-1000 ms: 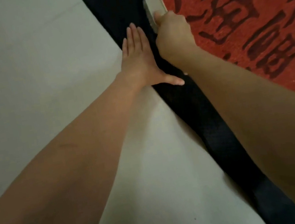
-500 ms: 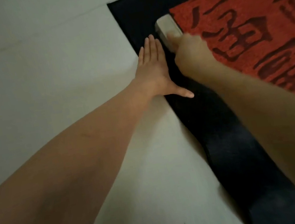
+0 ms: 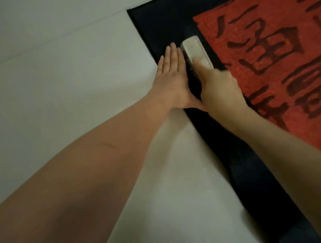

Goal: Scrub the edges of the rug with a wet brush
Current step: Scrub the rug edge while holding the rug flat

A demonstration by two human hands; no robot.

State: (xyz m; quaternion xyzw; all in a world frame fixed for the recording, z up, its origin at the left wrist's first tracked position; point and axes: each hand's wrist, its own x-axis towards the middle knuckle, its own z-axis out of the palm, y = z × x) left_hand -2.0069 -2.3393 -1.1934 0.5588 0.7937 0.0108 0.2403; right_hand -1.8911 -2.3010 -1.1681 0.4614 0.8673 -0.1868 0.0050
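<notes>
A red rug point(image 3: 287, 69) with dark characters and a black border lies on the right of the head view. Its black left edge runs from the far corner down toward me. My right hand point(image 3: 219, 87) grips a pale rectangular brush point(image 3: 195, 53), which lies on the black border near the corner, bristles down. My left hand point(image 3: 173, 76) lies flat with fingers straight and together, pressing the outer rim of the border right beside the brush.
Pale smooth floor point(image 3: 52, 86) fills the left and bottom of the view, with a faint seam line across the far part. The rug's far corner point(image 3: 130, 11) sits just beyond my hands.
The view has shifted, so the rug corner now sits lower and further right. The brush has slid back a little along the black border, and my left hand stays flat beside it.
</notes>
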